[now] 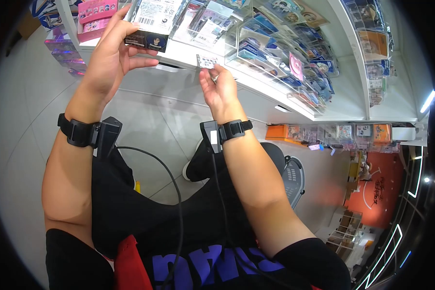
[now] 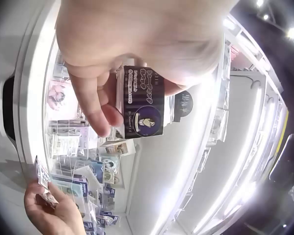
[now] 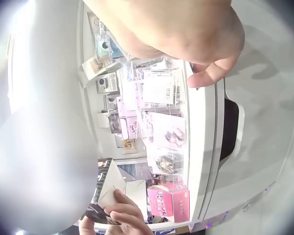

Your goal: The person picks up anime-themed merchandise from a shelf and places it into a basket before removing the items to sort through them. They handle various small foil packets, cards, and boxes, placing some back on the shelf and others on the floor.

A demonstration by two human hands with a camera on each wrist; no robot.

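Note:
My left hand grips a dark box with a white barcode label at the shelf's front edge; in the left wrist view the box shows a round purple picture, and fingers curl round its side. My right hand pinches a small silvery packet between thumb and fingers, just off the shelf edge; the left wrist view shows this packet too. In the right wrist view the left hand holds the box at the bottom, while the right hand hides most of its own packet.
A white shelf carries clear bins full of flat packaged goods. Pink boxes stand at its left end. Below are a tiled floor and a black cable that hangs between the arms.

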